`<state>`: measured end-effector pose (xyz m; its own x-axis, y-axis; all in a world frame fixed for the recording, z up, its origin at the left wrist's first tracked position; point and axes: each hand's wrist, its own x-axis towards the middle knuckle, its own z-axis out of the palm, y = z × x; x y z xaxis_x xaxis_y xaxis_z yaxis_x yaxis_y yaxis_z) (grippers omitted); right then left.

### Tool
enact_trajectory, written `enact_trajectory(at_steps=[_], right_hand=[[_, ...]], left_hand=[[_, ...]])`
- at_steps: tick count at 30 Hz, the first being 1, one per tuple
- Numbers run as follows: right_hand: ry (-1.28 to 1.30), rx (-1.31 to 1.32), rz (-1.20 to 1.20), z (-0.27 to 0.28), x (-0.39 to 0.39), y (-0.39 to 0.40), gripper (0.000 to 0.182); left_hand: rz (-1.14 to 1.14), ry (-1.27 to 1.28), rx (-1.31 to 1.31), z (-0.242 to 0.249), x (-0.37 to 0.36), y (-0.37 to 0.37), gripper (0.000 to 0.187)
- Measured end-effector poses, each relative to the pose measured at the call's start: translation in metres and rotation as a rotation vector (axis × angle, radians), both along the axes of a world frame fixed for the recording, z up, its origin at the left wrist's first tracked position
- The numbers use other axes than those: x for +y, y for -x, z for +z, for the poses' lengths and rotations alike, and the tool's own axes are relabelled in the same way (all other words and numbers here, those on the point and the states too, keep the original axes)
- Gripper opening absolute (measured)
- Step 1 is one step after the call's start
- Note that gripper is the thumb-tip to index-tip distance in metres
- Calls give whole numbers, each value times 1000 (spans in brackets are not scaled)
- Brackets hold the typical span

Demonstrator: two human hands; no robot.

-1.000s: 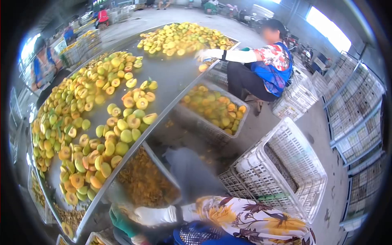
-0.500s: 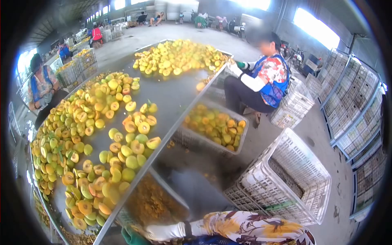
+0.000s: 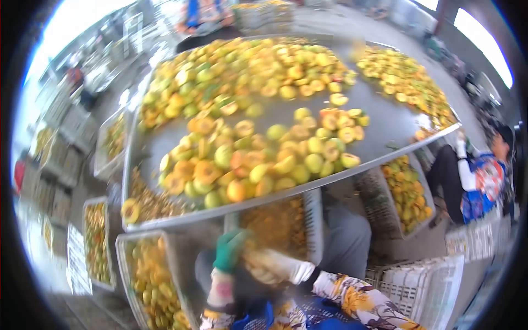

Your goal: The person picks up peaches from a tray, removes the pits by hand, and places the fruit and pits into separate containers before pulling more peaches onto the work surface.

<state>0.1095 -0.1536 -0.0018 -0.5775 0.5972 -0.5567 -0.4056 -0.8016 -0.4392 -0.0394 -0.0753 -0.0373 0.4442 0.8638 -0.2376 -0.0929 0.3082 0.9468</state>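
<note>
My left hand [image 3: 230, 250], in a green glove, is raised over my lap with its fingers curled. Close beside it is my right hand [image 3: 268, 267], in a pale, stained glove, its fingers bent in towards the left. Both are blurred; what they hold, if anything, cannot be made out. Just beyond them, under the table edge, stands a crate of brownish scraps [image 3: 275, 223]. Above that, halved yellow-green stone fruit [image 3: 247, 159], which looks like peaches or plums, lies heaped on the metal table [image 3: 379, 129].
A crate of fruit halves [image 3: 157, 280] stands at my left, another [image 3: 407, 195] under the table's right side. A white crate [image 3: 421, 289] is at my right. The table's raised metal rim [image 3: 297, 195] runs before me. One co-worker [image 3: 478, 181] sits at right, another [image 3: 206, 22] across the table.
My view has swung left and down, so the table now lies straight ahead. Both hands now show in front of my lap; before, they were at the bottom edge, the green glove partly cut off.
</note>
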Motion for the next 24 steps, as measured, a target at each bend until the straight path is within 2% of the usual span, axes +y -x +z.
enact_trajectory(at_steps=[1, 2, 4, 6, 7, 10, 11, 12, 14, 15, 16, 17, 18, 20, 23, 24], right_hand=[[4, 62, 24, -8, -3, 1, 48], [4, 119, 34, -16, -5, 1, 48], [-25, -84, 126, 3, -7, 0, 44], [85, 84, 90, -6, -14, 0, 44], [151, 492, 71, -29, -18, 4, 44], [75, 669, -118, -20, -25, 31, 40], [-21, 684, -132, -22, -27, 35, 41], [-281, 243, -196, -24, -27, 35, 39], [-795, -642, -325, -35, -21, 25, 37], [-1066, -1145, 98, -64, -21, 3, 33], [-1296, -1632, 575, -103, -23, -27, 29], [-1121, -1685, 684, -133, -31, -49, 28], [-938, -1730, 782, -165, -36, -62, 27], [-911, -1797, 737, -135, -35, -55, 32], [-862, -1590, 737, -151, -30, -45, 33], [-868, -1538, 728, -155, -25, -44, 33]], left_hand=[[-40, -23, -44, -10, -1, 4, 24], [-27, -30, 55, -15, -4, 6, 26], [-180, -82, 68, -12, -6, 11, 28], [-178, -24, 70, 8, -14, 11, 28], [-175, -7, 68, 15, -16, 10, 29], [408, -240, -207, 7, -32, -4, 27], [524, -184, -245, 5, -27, 2, 24], [639, -106, -292, 8, -23, 27, 22], [885, 29, -394, 49, -14, 73, 18], [920, -175, -335, 23, -3, 117, 22], [858, -209, 191, 40, -5, 151, 28], [569, -664, 1000, 40, 2, 187, 31], [476, -802, 1258, 34, 7, 199, 31], [255, -1038, 1768, 80, 21, 188, 33], [345, -1050, 1408, 52, 99, 155, 54], [353, -953, 1452, 46, 129, 136, 59]])
